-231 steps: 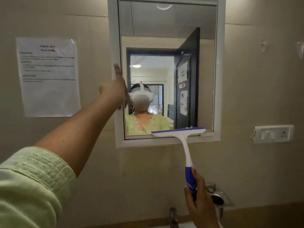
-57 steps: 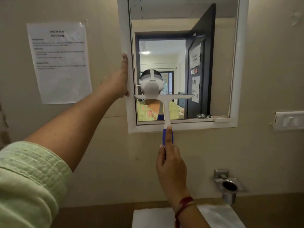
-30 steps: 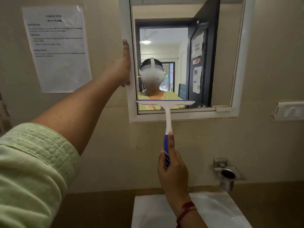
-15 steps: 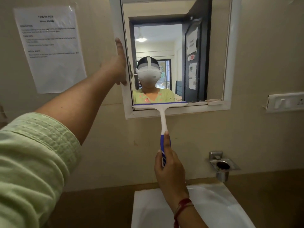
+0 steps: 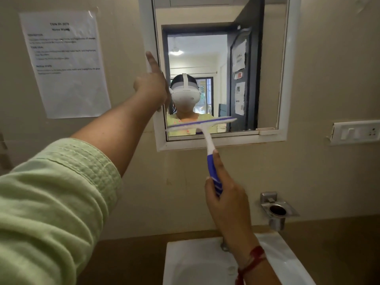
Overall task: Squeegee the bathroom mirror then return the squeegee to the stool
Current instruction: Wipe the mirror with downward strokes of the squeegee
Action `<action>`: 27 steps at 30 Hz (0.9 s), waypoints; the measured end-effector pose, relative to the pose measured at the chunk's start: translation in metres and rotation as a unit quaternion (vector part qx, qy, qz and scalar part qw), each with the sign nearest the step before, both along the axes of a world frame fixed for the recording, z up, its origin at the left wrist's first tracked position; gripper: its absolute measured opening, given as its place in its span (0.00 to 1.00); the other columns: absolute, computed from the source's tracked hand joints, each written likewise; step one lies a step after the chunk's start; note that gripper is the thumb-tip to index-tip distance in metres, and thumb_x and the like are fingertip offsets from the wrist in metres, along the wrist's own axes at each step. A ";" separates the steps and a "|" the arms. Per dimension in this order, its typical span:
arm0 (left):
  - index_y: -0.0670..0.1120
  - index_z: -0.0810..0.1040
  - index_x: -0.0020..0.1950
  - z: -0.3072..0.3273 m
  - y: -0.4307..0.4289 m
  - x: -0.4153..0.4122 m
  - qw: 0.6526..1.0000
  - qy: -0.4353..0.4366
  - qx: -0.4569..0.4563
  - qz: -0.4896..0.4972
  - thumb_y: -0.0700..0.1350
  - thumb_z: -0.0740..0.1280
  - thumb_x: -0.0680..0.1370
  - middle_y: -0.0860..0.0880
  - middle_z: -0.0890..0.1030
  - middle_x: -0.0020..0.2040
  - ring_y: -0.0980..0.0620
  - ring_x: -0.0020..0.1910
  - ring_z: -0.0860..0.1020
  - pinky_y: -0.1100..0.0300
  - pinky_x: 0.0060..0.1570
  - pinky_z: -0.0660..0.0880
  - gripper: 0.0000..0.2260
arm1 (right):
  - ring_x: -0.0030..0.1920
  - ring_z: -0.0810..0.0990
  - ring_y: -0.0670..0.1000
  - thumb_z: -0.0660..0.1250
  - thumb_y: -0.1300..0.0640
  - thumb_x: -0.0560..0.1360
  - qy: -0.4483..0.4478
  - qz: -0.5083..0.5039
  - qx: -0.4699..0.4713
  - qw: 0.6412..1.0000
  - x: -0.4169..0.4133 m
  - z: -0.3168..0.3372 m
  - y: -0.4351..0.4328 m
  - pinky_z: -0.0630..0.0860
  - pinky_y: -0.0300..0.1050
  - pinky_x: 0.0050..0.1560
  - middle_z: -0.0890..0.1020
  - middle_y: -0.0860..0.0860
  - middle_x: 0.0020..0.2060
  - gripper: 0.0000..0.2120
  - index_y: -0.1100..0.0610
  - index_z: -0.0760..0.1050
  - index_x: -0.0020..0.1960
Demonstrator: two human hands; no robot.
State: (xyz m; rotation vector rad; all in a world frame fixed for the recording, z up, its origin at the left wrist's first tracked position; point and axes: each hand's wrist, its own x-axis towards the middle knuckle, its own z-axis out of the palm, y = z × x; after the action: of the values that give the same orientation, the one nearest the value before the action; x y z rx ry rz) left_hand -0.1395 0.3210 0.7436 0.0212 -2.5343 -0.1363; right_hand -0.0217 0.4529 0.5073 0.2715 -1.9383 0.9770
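A white-framed mirror (image 5: pixel 287 68) hangs on the beige wall. My right hand (image 5: pixel 225 194) grips the blue handle of a white squeegee (image 5: pixel 202 125). Its blade sits tilted, right end higher, over the lower left part of the glass. My left hand (image 5: pixel 153 85) rests against the mirror's left frame, forefinger stretched up along it, other fingers curled at the edge. The stool is out of sight.
A white sink (image 5: pixel 197 262) lies below, under my right wrist. A steel holder (image 5: pixel 277 211) is fixed to the wall at right, a switch plate (image 5: pixel 355 132) above it. A printed sheet (image 5: pixel 65 62) is taped left of the mirror.
The squeegee blade has lifted off the bottom frame and tilted, right end up, and my right hand has shifted right. My left hand stays on the frame.
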 end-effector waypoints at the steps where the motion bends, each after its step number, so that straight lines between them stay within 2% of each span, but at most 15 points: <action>1: 0.38 0.29 0.73 0.001 0.001 0.001 1.000 -0.004 -0.001 -0.001 0.40 0.76 0.68 0.36 0.80 0.53 0.38 0.51 0.78 0.50 0.43 0.70 0.57 | 0.30 0.73 0.44 0.55 0.47 0.75 0.013 0.007 -0.018 1.000 0.002 0.008 0.005 0.74 0.35 0.30 0.72 0.44 0.33 0.30 0.35 0.44 0.71; 4: 0.39 0.27 0.72 0.002 0.000 -0.005 1.000 0.009 0.013 -0.004 0.39 0.74 0.70 0.37 0.80 0.53 0.38 0.52 0.78 0.51 0.40 0.66 0.55 | 0.29 0.74 0.43 0.57 0.48 0.75 0.057 0.013 -0.056 0.997 0.003 0.025 0.016 0.74 0.34 0.28 0.73 0.45 0.33 0.29 0.36 0.48 0.71; 6: 0.40 0.27 0.72 0.001 -0.002 -0.006 1.000 0.015 0.023 -0.013 0.39 0.73 0.71 0.37 0.81 0.52 0.38 0.51 0.78 0.51 0.39 0.66 0.54 | 0.31 0.75 0.41 0.58 0.50 0.76 0.069 0.026 -0.072 0.995 -0.001 0.036 0.022 0.73 0.31 0.28 0.74 0.44 0.35 0.28 0.41 0.52 0.73; 9: 0.39 0.31 0.74 0.000 -0.004 -0.006 1.000 0.023 0.019 -0.009 0.40 0.73 0.71 0.39 0.79 0.44 0.39 0.49 0.79 0.52 0.38 0.66 0.52 | 0.31 0.76 0.42 0.60 0.57 0.77 0.087 0.042 -0.082 0.992 -0.009 0.057 0.030 0.73 0.30 0.28 0.74 0.43 0.38 0.27 0.44 0.55 0.72; 11: 0.39 0.31 0.74 -0.001 -0.005 -0.008 0.999 0.033 0.011 -0.009 0.40 0.72 0.71 0.39 0.78 0.42 0.40 0.47 0.79 0.53 0.37 0.68 0.52 | 0.34 0.76 0.42 0.60 0.57 0.78 0.104 0.052 -0.079 0.990 -0.015 0.076 0.034 0.75 0.31 0.31 0.73 0.39 0.41 0.26 0.45 0.56 0.72; 13: 0.42 0.27 0.72 -0.003 -0.006 -0.010 0.999 0.036 0.017 -0.022 0.40 0.71 0.72 0.37 0.80 0.48 0.39 0.46 0.79 0.52 0.38 0.69 0.52 | 0.38 0.75 0.36 0.58 0.55 0.79 0.118 0.057 -0.067 0.989 -0.022 0.100 0.040 0.73 0.27 0.34 0.71 0.38 0.44 0.25 0.45 0.55 0.73; 15: 0.43 0.25 0.72 -0.004 -0.007 -0.011 0.999 0.037 0.024 -0.029 0.41 0.70 0.73 0.36 0.80 0.52 0.39 0.45 0.79 0.51 0.38 0.68 0.51 | 0.39 0.73 0.32 0.57 0.53 0.79 0.131 0.054 -0.053 0.988 -0.029 0.128 0.047 0.70 0.24 0.35 0.70 0.41 0.46 0.24 0.45 0.54 0.73; 17: 0.43 0.25 0.71 -0.004 -0.006 -0.011 0.998 0.044 0.023 -0.025 0.42 0.69 0.74 0.37 0.80 0.51 0.41 0.40 0.78 0.51 0.37 0.68 0.50 | 0.37 0.72 0.30 0.56 0.53 0.79 0.155 0.030 -0.034 0.987 -0.036 0.156 0.054 0.69 0.23 0.34 0.70 0.43 0.43 0.24 0.46 0.54 0.73; 19: 0.43 0.25 0.71 -0.004 -0.005 -0.010 0.998 0.051 0.029 -0.027 0.42 0.68 0.75 0.37 0.80 0.48 0.43 0.37 0.76 0.52 0.38 0.69 0.49 | 0.35 0.73 0.33 0.56 0.53 0.79 0.178 -0.001 -0.019 0.984 -0.043 0.182 0.061 0.70 0.25 0.31 0.69 0.42 0.38 0.24 0.46 0.53 0.73; 21: 0.43 0.25 0.71 -0.005 -0.005 -0.009 0.998 0.049 0.036 -0.028 0.42 0.67 0.76 0.37 0.81 0.48 0.42 0.41 0.79 0.52 0.39 0.70 0.49 | 0.32 0.74 0.41 0.56 0.53 0.80 0.187 -0.031 -0.014 0.982 -0.051 0.208 0.066 0.69 0.29 0.28 0.68 0.42 0.36 0.24 0.46 0.52 0.73; 22: 0.42 0.24 0.71 -0.004 -0.004 -0.009 0.998 0.049 0.033 -0.025 0.42 0.67 0.76 0.37 0.81 0.49 0.41 0.42 0.79 0.52 0.39 0.70 0.48 | 0.31 0.74 0.42 0.56 0.53 0.80 0.193 -0.040 -0.013 0.980 -0.054 0.219 0.068 0.67 0.29 0.28 0.68 0.42 0.35 0.24 0.47 0.52 0.73; 23: 0.42 0.24 0.71 -0.004 -0.003 -0.009 0.998 0.049 0.028 -0.021 0.42 0.66 0.76 0.38 0.81 0.49 0.41 0.43 0.80 0.52 0.39 0.70 0.48 | 0.31 0.74 0.41 0.56 0.54 0.80 0.201 -0.043 -0.010 0.979 -0.058 0.231 0.070 0.68 0.29 0.27 0.68 0.42 0.35 0.24 0.48 0.52 0.73; 25: 0.41 0.25 0.71 -0.004 -0.002 -0.008 0.998 0.052 0.018 -0.012 0.41 0.66 0.76 0.39 0.80 0.50 0.41 0.45 0.80 0.53 0.38 0.69 0.47 | 0.32 0.75 0.34 0.55 0.56 0.80 0.216 -0.039 -0.003 0.976 -0.065 0.250 0.073 0.68 0.25 0.26 0.68 0.42 0.33 0.23 0.51 0.53 0.73; 27: 0.40 0.25 0.71 -0.004 -0.001 -0.007 0.998 0.055 0.014 -0.009 0.41 0.65 0.77 0.39 0.80 0.51 0.41 0.46 0.80 0.53 0.39 0.70 0.46 | 0.28 0.74 0.35 0.55 0.57 0.80 0.218 -0.041 0.004 0.975 -0.073 0.269 0.075 0.66 0.23 0.25 0.69 0.43 0.31 0.23 0.53 0.53 0.74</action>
State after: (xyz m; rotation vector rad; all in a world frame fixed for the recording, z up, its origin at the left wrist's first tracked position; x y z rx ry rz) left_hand -0.1464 0.3202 0.7399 0.0006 -2.4238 -0.1755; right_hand -0.0947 0.5279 0.7766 0.3725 -1.5394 0.7791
